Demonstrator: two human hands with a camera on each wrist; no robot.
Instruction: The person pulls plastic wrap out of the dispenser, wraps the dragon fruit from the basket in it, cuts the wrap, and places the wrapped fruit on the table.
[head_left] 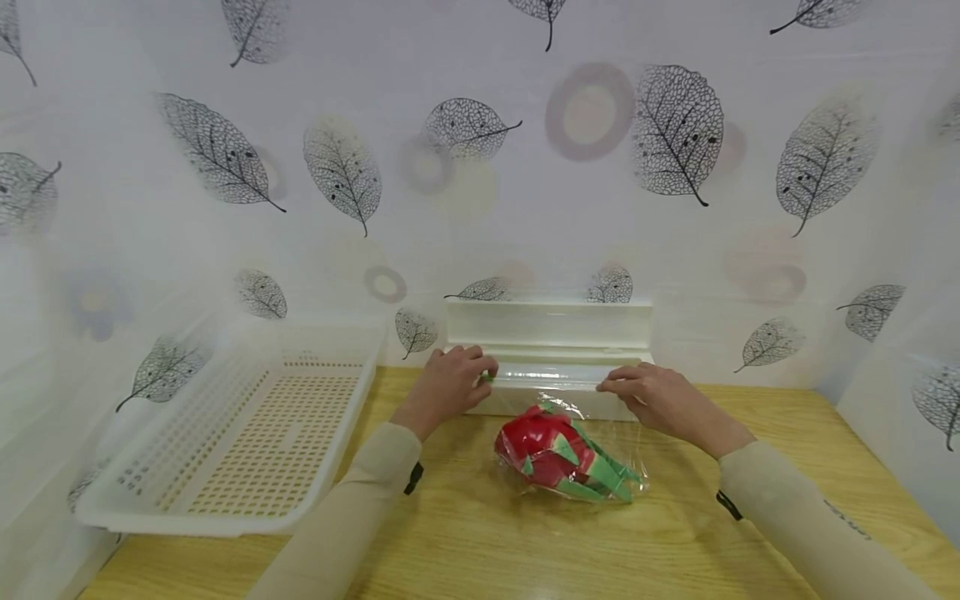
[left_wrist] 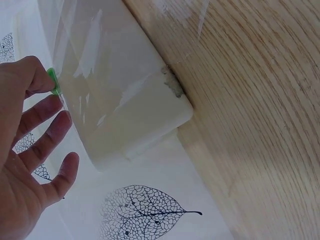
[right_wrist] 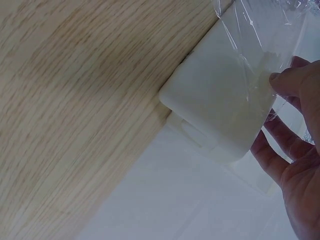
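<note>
A white cling film dispenser (head_left: 555,406) stands at the back of the table with its lid raised. Clear cling film (head_left: 624,442) comes from its roll over the front and covers a red dragon fruit (head_left: 536,437) with green scales. At the dispenser's left end, my left hand (head_left: 448,383) pinches a small green slide cutter (left_wrist: 53,80) on the upper edge; its other fingers spread loosely, as the left wrist view shows. My right hand (head_left: 663,402) is at the right end, pinching the film's edge between thumb and fingers (right_wrist: 285,82).
To the left stands a white plastic basket (head_left: 330,475) with a perforated bottom. The wooden table (head_left: 465,542) meets a leaf-printed curtain (head_left: 510,225) behind the dispenser and at both sides.
</note>
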